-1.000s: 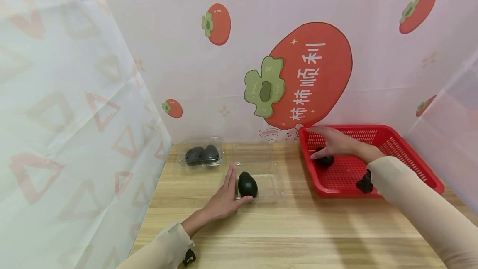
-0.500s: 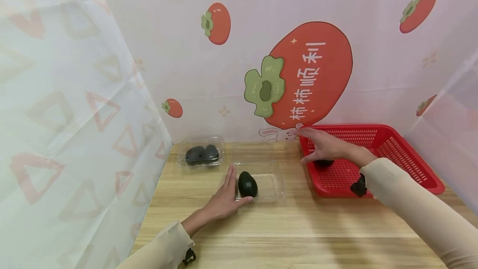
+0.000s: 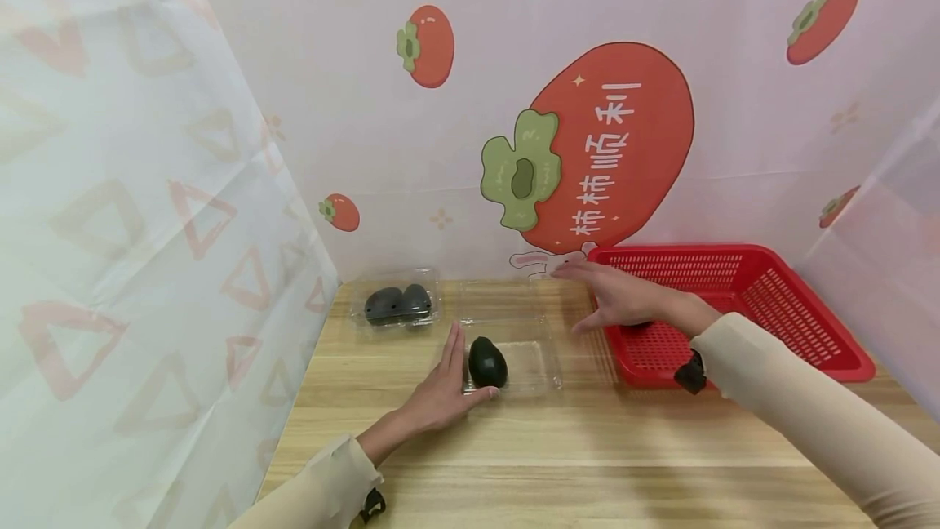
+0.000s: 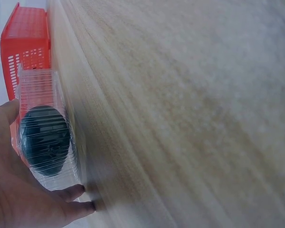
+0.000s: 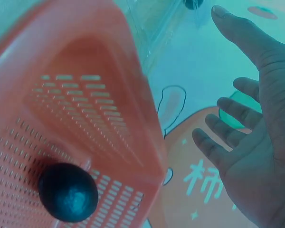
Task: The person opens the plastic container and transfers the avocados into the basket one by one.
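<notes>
My left hand (image 3: 438,394) rests against the left end of an open clear plastic box (image 3: 530,362), fingers straight along its side and thumb at the near edge. A dark green avocado (image 3: 487,364) lies in that box; the left wrist view shows this avocado (image 4: 44,140) through the ribbed wall. My right hand (image 3: 624,296) is over the left rim of a red plastic basket (image 3: 808,313), fingers spread and holding nothing. Inside the basket sits another avocado (image 5: 69,192), mostly hidden by the hand in the head view.
A lidded clear box (image 3: 358,315) with two dark avocados (image 3: 384,306) stands at the back left. The open box's raised lid (image 3: 499,304) lies behind its tray. A printed fabric backdrop (image 3: 455,227) rises along the wooden table's (image 3: 514,464) rear edge.
My right hand has moved left, from above the avocado in the basket to just past the basket's left rim, carrying nothing. The left hand and the boxes stay put.
</notes>
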Motion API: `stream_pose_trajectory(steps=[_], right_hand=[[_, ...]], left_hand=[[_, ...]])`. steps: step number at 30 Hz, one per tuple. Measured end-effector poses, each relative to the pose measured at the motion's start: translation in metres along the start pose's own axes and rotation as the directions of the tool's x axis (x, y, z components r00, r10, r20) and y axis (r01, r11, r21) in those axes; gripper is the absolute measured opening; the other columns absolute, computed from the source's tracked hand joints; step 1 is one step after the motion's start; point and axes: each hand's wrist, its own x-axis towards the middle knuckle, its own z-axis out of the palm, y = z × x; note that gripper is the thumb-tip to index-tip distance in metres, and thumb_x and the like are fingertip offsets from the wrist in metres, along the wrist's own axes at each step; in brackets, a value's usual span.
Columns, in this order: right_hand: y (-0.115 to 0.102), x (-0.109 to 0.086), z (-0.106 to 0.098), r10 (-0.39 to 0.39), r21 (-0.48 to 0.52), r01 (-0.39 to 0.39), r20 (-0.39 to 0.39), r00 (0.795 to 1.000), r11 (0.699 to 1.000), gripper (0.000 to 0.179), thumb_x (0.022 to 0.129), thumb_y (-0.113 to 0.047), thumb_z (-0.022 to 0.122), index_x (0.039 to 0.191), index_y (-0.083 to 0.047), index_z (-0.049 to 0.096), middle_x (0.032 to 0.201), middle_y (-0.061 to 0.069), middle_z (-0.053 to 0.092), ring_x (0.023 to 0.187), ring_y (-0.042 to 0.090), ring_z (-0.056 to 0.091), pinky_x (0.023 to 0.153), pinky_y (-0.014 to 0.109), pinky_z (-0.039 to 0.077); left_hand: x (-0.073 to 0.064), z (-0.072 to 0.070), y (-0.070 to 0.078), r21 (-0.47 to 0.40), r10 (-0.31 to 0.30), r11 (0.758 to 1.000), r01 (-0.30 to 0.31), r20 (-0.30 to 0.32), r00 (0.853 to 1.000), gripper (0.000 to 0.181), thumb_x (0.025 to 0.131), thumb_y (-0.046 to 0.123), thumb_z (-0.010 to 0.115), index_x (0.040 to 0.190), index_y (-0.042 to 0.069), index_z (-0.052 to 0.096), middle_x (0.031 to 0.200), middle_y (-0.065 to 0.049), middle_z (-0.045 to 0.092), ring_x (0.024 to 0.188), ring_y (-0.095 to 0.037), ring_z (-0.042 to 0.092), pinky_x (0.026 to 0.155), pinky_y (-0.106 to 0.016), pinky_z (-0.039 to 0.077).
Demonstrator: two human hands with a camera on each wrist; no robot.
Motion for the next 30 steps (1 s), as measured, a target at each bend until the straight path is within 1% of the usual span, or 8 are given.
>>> stream_pose_trajectory(steps=[3, 7, 10, 17, 22, 25, 30], right_hand=[[-0.006, 0.002, 0.003, -0.012, 0.008, 0.012, 0.013, 1.0, 1.0, 0.095, 0.08, -0.039, 0.094, 0.159, -0.011, 0.048, 0.161, 0.014, 0.046, 0.153, 0.044, 0.034, 0.115, 0.065, 0.041], [-0.014, 0.004, 0.008, -0.032, 0.017, 0.032, 0.018, 0.999, 0.999, 0.095, 0.079, -0.038, 0.094, 0.158, -0.011, 0.049, 0.161, 0.014, 0.046, 0.15, 0.041, 0.039, 0.113, 0.062, 0.045], [-0.019, 0.006, 0.012, -0.06, 0.003, 0.06, 0.016, 0.998, 0.998, 0.094, 0.08, -0.041, 0.093, 0.158, -0.011, 0.049, 0.16, 0.015, 0.047, 0.147, 0.04, 0.044, 0.111, 0.061, 0.047], [-0.03, 0.013, 0.02, -0.115, -0.023, 0.116, 0.026, 0.993, 0.993, 0.09, 0.082, -0.047, 0.09, 0.156, -0.01, 0.052, 0.159, 0.015, 0.05, 0.146, 0.041, 0.045, 0.111, 0.065, 0.045], [-0.037, 0.019, 0.026, -0.138, -0.059, 0.139, 0.032, 0.99, 0.988, 0.089, 0.082, -0.048, 0.09, 0.154, -0.01, 0.054, 0.156, 0.015, 0.052, 0.143, 0.038, 0.05, 0.109, 0.062, 0.049], [-0.039, 0.023, 0.03, -0.146, -0.073, 0.149, 0.039, 0.989, 0.986, 0.088, 0.083, -0.048, 0.089, 0.153, -0.009, 0.055, 0.156, 0.015, 0.053, 0.143, 0.038, 0.049, 0.11, 0.061, 0.048], [-0.041, 0.026, 0.037, -0.144, -0.03, 0.146, 0.064, 0.988, 0.989, 0.087, 0.086, -0.045, 0.088, 0.155, -0.007, 0.052, 0.159, 0.017, 0.05, 0.145, 0.04, 0.047, 0.112, 0.061, 0.046]], left_hand=[[0.0, 0.0, 0.0, 0.0, 0.001, 1.0, -0.001, 0.0, 1.0, 0.117, 0.098, 0.059, 0.069, 0.17, 0.006, -0.007, 0.178, -0.016, -0.009, 0.159, -0.041, 0.023, 0.12, -0.059, 0.037], [0.0, 0.001, 0.0, -0.004, 0.002, 1.0, -0.002, -0.004, 1.0, 0.117, 0.098, 0.058, 0.07, 0.169, 0.005, -0.006, 0.178, -0.016, -0.009, 0.158, -0.042, 0.024, 0.118, -0.059, 0.039], [0.0, 0.001, 0.0, -0.004, 0.002, 1.0, -0.002, -0.006, 1.0, 0.118, 0.097, 0.058, 0.07, 0.169, 0.006, -0.007, 0.178, -0.016, -0.009, 0.158, -0.042, 0.025, 0.117, -0.059, 0.04], [0.0, 0.0, 0.0, -0.006, 0.004, 1.0, -0.004, 0.0, 1.0, 0.118, 0.097, 0.061, 0.069, 0.169, 0.005, -0.006, 0.178, -0.015, -0.009, 0.158, -0.042, 0.025, 0.118, -0.06, 0.04], [0.0, 0.001, -0.001, -0.003, 0.004, 1.0, -0.004, 0.003, 1.0, 0.118, 0.097, 0.061, 0.069, 0.169, 0.003, -0.004, 0.178, -0.015, -0.01, 0.157, -0.043, 0.027, 0.116, -0.061, 0.041], [0.0, 0.001, -0.001, -0.005, 0.002, 1.0, -0.002, 0.002, 1.0, 0.118, 0.097, 0.061, 0.07, 0.169, 0.003, -0.004, 0.178, -0.015, -0.01, 0.156, -0.044, 0.028, 0.114, -0.061, 0.043], [0.0, 0.0, 0.0, -0.006, 0.002, 1.0, -0.002, 0.007, 1.0, 0.118, 0.097, 0.062, 0.069, 0.169, 0.003, -0.005, 0.178, -0.015, -0.01, 0.156, -0.044, 0.028, 0.113, -0.062, 0.044]])
